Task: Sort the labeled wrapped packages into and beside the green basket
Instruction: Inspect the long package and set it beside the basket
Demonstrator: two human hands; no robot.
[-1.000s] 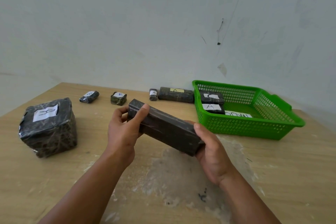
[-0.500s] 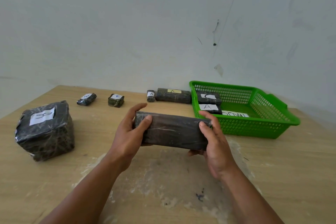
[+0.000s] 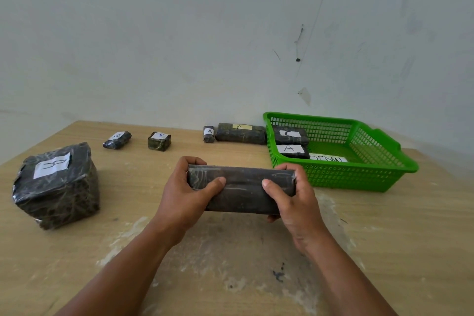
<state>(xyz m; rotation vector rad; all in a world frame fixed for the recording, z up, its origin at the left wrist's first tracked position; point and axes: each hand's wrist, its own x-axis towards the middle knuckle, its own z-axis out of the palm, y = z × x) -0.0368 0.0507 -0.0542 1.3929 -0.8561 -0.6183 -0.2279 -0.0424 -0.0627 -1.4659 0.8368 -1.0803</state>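
2 hands on 1 object: the left hand [image 3: 184, 192] and the right hand [image 3: 292, 200] each clamp 1 end of a long wrapped package [image 3: 243, 187], thumbs pressed on the near face and fingers curled over the top edge. We see the package level, long axis running left to right. It appears lifted clear of the table [image 3: 410, 238], though we cannot confirm contact underneath. The face toward us is plain dark wrap. Its right end sits in front of the near left corner of the green basket [image 3: 359, 177], apart from it. Inside the basket, against the left wall, we count 2 dark packages: a package marked A [image 3: 292, 151] nearer us and a package marked C [image 3: 289, 134] behind it, close together. A white sheet [image 3: 329, 158] with writing we cannot read lies on the basket floor just right of them. Just outside the left wall lies a long package with a yellow A label [image 3: 239, 133], and a small A package [image 3: 208, 134] sits just beside its left end. Further left along the back of the table, apart from each other, are a small cube package [image 3: 159, 141], label character unclear, then a small B package [image 3: 117, 140]. At far left stands a large block package [image 3: 56, 185] with a white label on top. Pale scuffed patches mark the table under the forearms.
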